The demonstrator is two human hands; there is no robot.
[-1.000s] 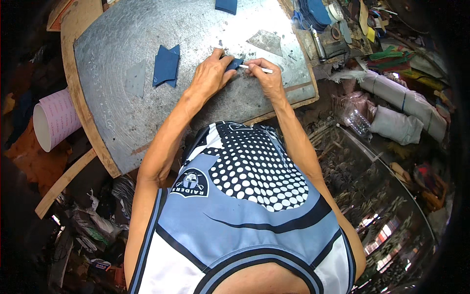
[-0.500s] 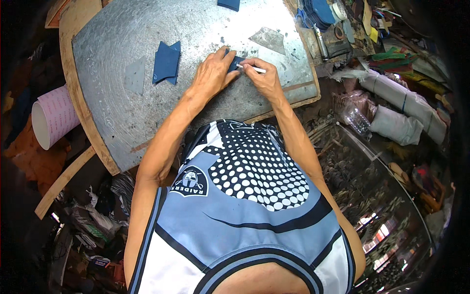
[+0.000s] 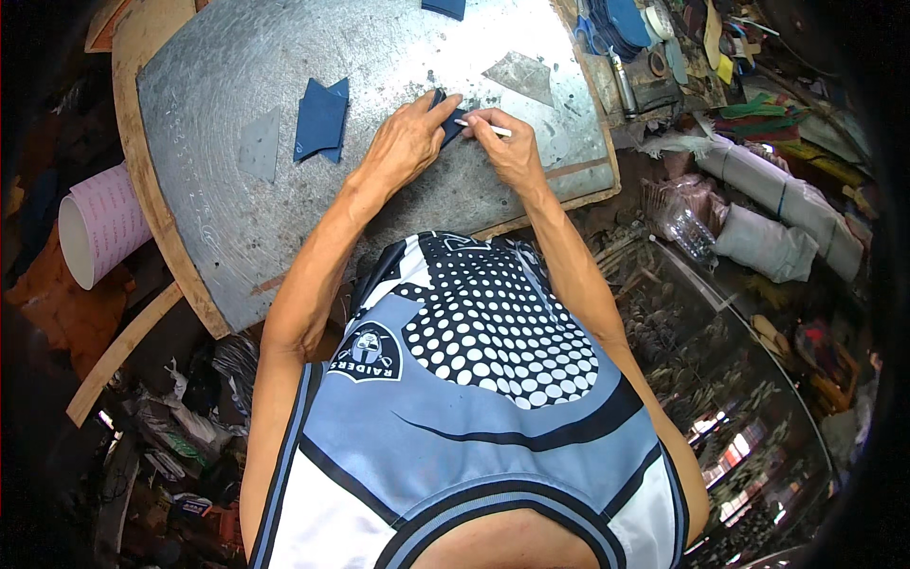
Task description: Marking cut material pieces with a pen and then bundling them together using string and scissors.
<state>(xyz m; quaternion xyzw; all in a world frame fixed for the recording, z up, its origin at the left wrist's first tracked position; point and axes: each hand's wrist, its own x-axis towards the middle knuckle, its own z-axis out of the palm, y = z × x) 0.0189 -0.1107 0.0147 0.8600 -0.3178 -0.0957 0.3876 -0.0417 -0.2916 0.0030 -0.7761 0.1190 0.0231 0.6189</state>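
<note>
My left hand (image 3: 403, 142) is closed on a small dark blue cut piece of flat material (image 3: 452, 131). Fingers cover much of it, and one edge sticks up beyond the fingertips. In my right hand (image 3: 510, 150) is a slim white pen (image 3: 497, 130), pinched with its tip at the right side of the blue piece. To the left of my hands lie overlapping blue cut pieces (image 3: 320, 121), one with a small pale mark. A grey flat template (image 3: 260, 144) rests farther left, and another grey template (image 3: 519, 77) lies beyond my right hand.
The worn metal-topped table (image 3: 218, 204) has a wooden border. Another blue piece (image 3: 443, 8) sits at its far edge. Blue-handled scissors (image 3: 590, 36) and a tape roll (image 3: 658, 64) are at the far right. A large pink-and-white roll (image 3: 104, 226) stands left, wrapped bundles (image 3: 768, 242) right.
My left fingers have shifted and the blue piece now looks darker and tilted, its far edge showing past them. My right hand with the pen has moved slightly left.
</note>
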